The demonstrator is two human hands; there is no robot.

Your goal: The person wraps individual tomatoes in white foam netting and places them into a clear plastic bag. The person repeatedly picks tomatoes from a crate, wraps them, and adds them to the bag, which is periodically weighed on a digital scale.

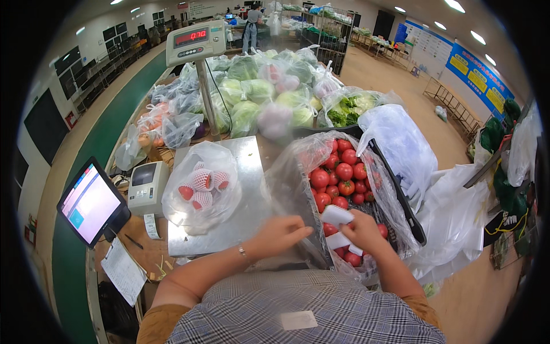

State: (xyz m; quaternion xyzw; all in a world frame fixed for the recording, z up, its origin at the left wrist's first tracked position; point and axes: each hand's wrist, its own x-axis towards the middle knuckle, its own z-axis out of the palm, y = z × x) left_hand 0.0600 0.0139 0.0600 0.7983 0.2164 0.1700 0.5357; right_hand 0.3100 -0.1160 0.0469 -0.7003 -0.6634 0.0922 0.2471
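Note:
My right hand (365, 232) grips a white foam sleeve (336, 216) over a plastic-lined dark crate (419, 232) of red tomatoes (344, 171). More white foam pieces (339, 241) lie on the tomatoes below that hand. Just left of the crate, my left hand (285, 234) hovers with fingers loosely bent and apart, nothing visible in it. On the steel weighing platform (253, 172) rests a clear plastic bag (227, 170) with several tomatoes in foam net sleeves (202, 179). The scale's display (191, 37) is lit in red.
Bagged cabbages and other vegetables (258, 90) pile up behind the scale. To the left are a label printer (148, 185), a monitor (92, 202) and a clipboard (124, 271). White plastic bags (399, 146) flank the crate's right side. A person (252, 28) stands far back.

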